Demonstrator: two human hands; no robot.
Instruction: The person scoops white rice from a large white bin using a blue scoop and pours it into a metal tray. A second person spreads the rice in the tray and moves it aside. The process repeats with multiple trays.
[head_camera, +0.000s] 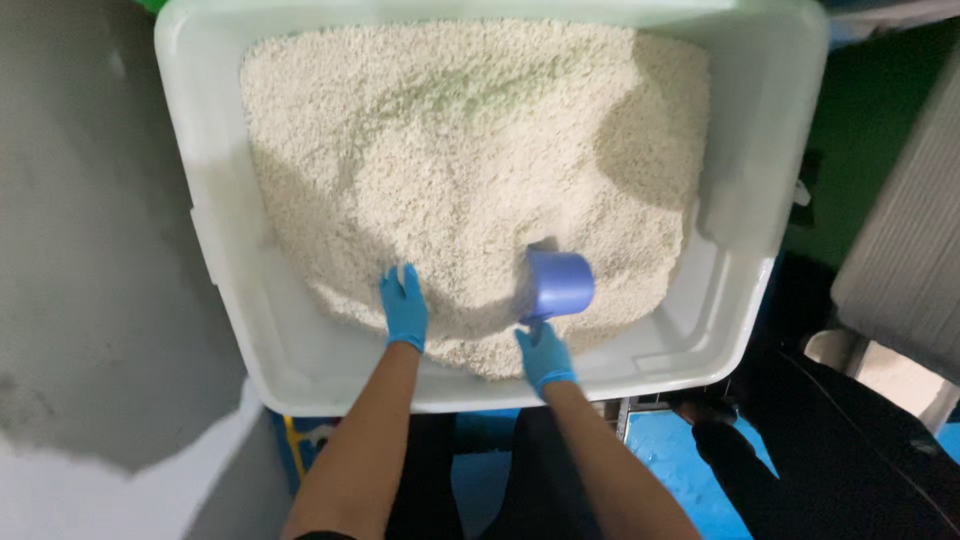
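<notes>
Below, right hand gripping blue scoop, grain tub

The tub's far rim is cut off at the top edge.

Bright, even overhead light. The white tub rim glares slightly; soft shadows fall across the grain heap, darkest at its right slope. Wide-angle bending bows the edges. The scoop shows mild motion blur.

You have a smooth, glossy white plastic tub, matt grainy rice, a blue plastic scoop, and thin rubbery gloves.
</notes>
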